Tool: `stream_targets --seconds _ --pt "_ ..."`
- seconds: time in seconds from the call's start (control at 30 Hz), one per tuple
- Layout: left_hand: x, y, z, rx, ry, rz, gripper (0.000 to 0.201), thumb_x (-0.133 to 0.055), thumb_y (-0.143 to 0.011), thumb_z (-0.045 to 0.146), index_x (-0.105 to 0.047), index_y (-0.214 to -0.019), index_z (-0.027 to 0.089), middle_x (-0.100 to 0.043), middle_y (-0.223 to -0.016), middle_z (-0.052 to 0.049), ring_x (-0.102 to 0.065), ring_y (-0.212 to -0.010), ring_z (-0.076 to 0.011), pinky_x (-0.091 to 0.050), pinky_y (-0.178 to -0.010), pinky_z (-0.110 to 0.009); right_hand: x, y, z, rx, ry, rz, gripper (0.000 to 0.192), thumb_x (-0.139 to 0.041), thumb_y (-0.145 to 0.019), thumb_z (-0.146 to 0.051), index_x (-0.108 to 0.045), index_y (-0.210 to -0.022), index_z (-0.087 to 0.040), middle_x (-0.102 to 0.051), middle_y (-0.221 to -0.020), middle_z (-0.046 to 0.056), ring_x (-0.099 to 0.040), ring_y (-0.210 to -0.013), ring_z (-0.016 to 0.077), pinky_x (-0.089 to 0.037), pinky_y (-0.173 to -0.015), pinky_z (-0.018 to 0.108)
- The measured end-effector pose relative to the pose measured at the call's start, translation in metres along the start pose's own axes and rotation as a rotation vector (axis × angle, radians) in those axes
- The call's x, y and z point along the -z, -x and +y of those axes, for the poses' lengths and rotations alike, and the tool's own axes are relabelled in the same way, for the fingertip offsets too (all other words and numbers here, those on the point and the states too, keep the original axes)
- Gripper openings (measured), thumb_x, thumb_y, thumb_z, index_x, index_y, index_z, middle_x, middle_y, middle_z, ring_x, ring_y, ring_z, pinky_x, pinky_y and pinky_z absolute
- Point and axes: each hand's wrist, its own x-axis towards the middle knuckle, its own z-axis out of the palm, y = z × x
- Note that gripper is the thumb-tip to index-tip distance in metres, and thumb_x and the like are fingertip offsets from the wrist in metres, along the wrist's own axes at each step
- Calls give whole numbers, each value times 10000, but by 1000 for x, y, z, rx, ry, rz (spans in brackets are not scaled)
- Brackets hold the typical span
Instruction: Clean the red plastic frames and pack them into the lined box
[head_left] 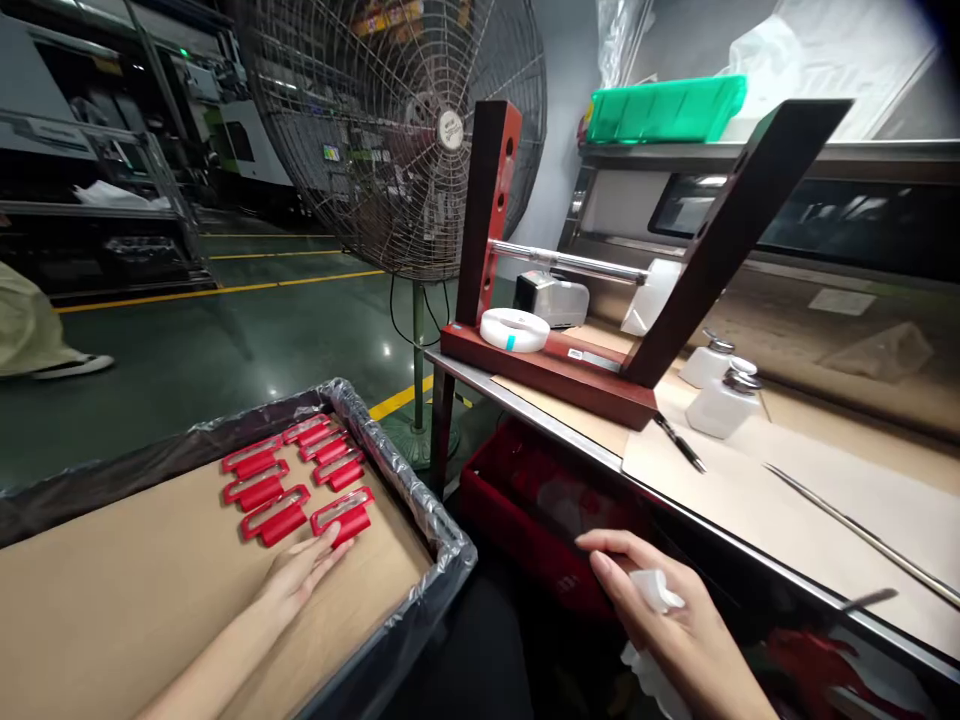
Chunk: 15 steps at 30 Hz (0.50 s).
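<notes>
The big plastic-lined tray [420, 505] with the cardboard sheet sits at your lower left, and the table [750, 490] runs along your right with a dark red frame [570, 370] and a roll of white tape [514, 329] on it. A red bin [525, 510] sits under the table edge. The red plastic parts [289, 480] lie in two rows at the tray's far right corner. Your left hand [300, 575] reaches in flat, palm down, fingers straight and loose, fingertips touching the nearest red part [343, 515]. Your right hand [660, 610] hangs low just in front of the red bin, curled around a white cloth [654, 590], index finger stretched forward, forearm coming up from the bottom edge.
</notes>
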Motion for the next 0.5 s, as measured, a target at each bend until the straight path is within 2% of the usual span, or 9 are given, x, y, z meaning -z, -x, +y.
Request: stream_targets --seconds 0.17,0.37,0.5 --pt "-22 -11 10 -16 -44 -88 168 -620 -826 277 -619 -901 126 -659 -943 -36 -644 -824 -189 -558 -697 -354 6 8 21 -66 9 40 437 -584 -748 -574 -679 -903 -176 -401 -539 -33 -323 -489 101 -283 -447 218" --pt "-26 -34 10 21 -152 -55 207 -642 -812 282 -586 -688 126 -640 -699 17 -639 -671 -140 -548 -620 -295 9 19 42 -142 5 43 438 -584 -732 -596 -688 -810 -178 -408 -546 -27 -326 -500 101 -285 -462 221" --pt "-29 -27 7 5 -215 -92 245 -621 -824 325 -591 -680 129 -629 -659 23 -628 -620 -133 -538 -583 -287 13 24 46 -157 27 84 436 -573 -726 -603 -693 -794 -190 -423 -550 -22 -343 -500 109 -295 -463 223"
